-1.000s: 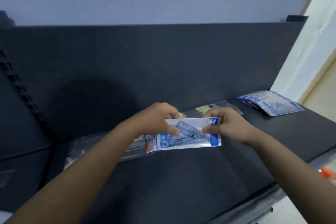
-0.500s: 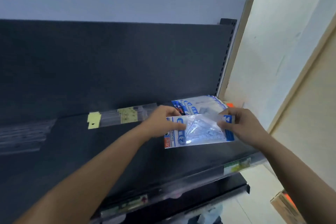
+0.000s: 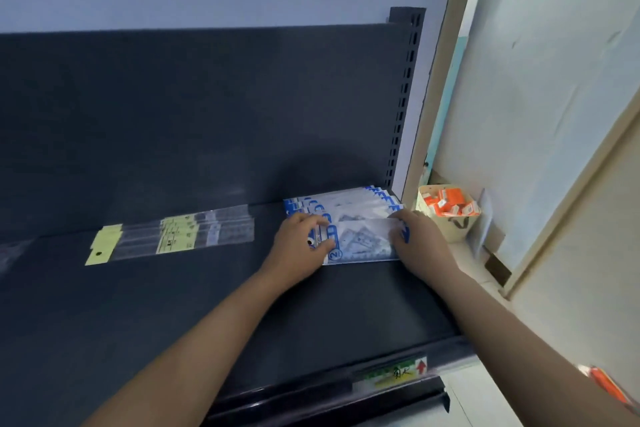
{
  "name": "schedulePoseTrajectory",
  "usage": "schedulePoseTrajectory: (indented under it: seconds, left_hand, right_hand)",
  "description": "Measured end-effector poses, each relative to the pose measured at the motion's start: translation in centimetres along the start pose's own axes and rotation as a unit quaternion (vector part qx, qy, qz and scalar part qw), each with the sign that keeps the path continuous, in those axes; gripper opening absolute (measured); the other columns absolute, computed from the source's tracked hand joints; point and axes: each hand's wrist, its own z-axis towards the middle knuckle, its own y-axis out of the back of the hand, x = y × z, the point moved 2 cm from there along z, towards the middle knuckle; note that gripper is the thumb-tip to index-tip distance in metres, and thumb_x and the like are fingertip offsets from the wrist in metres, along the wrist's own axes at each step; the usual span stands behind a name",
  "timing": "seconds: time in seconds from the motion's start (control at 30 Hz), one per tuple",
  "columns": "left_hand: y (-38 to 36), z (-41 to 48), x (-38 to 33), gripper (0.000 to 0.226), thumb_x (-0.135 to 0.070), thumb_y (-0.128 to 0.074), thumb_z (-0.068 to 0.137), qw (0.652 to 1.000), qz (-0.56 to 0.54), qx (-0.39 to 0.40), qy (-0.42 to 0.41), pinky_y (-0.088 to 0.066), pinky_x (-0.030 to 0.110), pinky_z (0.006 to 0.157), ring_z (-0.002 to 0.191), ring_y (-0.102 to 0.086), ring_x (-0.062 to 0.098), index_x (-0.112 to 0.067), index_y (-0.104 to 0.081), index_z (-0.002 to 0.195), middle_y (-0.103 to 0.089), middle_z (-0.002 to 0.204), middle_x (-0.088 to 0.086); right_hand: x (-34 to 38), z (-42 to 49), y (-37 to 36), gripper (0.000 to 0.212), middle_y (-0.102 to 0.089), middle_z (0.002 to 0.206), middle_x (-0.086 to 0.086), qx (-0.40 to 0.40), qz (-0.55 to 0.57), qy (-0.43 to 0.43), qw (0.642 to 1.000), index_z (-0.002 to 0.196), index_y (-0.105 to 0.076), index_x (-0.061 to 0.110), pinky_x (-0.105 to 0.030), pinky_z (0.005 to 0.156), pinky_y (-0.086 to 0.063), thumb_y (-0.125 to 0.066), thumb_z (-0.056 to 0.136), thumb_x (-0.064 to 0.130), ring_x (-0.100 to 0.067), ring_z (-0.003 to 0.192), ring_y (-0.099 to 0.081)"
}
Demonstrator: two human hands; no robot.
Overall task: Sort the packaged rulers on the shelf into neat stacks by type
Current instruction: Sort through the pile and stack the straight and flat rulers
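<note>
Pack: blue-white set-square pack (image 3: 363,243), lying on front edge of stack (image 3: 346,201) of same type, rear-right of shelf (image 3: 173,305), just left of slotted post (image 3: 405,97).
L hand (image 3: 301,239): fingers curled, thumb + fingers pinch pack's left end.
R hand (image 3: 419,239): fingers bent over pack's right end, gripping it, below post.
Clear rulers (image 3: 194,230): yellow-tag sleeves, piled well left of post, apart from stack.
Basket (image 3: 453,230): orange boxes (image 3: 446,204) inside, just right of post.

A stationery shop: dark retail shelf (image 3: 207,305) with price label (image 3: 394,373), packaged rulers (image 3: 183,234).
</note>
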Motion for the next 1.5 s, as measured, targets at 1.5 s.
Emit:
schedulePoseTrajectory:
  seconds: [1.5]
  left_hand:
    - [36.2, -51.8, 15.0, 0.072, -0.073, -0.030, 0.088, 0.779, 0.364, -0.174, 0.480, -0.036, 0.040, 0.099, 0.125, -0.041, 0.027, -0.018, -0.043, 0.133, -0.049, 0.135, 0.004]
  right_hand:
    - [49.0, -28.5, -18.8, 0.061, -0.036, 0.146, 0.002, 0.264, 0.074, 0.470, 0.839, 0.145, -0.032, 0.028, -0.034, 0.102, -0.037, -0.048, 0.092, 0.052, -0.020, 0.134, -0.033]
